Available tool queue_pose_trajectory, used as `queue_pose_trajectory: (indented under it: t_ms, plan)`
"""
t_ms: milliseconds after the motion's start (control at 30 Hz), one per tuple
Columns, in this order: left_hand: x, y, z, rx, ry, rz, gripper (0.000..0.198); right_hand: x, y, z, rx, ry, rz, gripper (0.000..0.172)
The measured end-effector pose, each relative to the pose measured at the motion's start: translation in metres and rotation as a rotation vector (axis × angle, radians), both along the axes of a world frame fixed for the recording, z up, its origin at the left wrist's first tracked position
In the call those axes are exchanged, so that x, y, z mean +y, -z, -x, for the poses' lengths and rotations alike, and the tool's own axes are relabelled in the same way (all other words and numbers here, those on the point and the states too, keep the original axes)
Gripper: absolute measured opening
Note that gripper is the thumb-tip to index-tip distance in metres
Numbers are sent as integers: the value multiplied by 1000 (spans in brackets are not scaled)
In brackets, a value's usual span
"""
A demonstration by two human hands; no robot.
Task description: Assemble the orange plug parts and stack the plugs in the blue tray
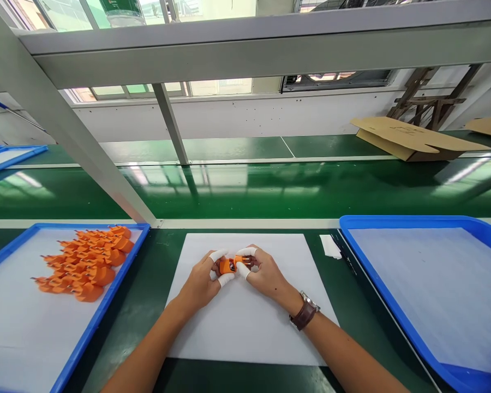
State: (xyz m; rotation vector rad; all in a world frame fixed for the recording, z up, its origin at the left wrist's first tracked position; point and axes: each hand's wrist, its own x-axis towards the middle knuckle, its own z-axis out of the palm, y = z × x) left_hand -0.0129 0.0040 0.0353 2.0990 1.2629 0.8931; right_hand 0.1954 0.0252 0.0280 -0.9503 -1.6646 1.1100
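Note:
Both hands meet above a white paper sheet on the green bench. Between the thumb and fingers of my left hand is a small orange plastic part with a dark opening or mark on it. My right hand pinches an orange piece right beside it; whether the two are joined or separate I cannot tell. White finger cots cover the thumb and a fingertip on each hand. A watch with a brown strap is on the right wrist.
At left, a blue-rimmed tray holds several orange parts in rows. Another blue tray, lined with white, stands at right, a white scrap next to it. Behind run a green conveyor, a metal frame and a cardboard box.

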Motion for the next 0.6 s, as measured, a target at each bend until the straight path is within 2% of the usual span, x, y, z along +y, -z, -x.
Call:
queue_pose_trajectory:
  t_ms: [200,400,600]
  plan:
    - [3,7,2,-41,37,-51,35,0,-8,-10,-137,-140,-199,31]
    - [4,4,3,-29,79,-78,36,-2,-6,-9,-181,-177,-255,35]
    - [4,3,3,0,76,-32,33,-5,-4,-9,-218,-194,-277,36]
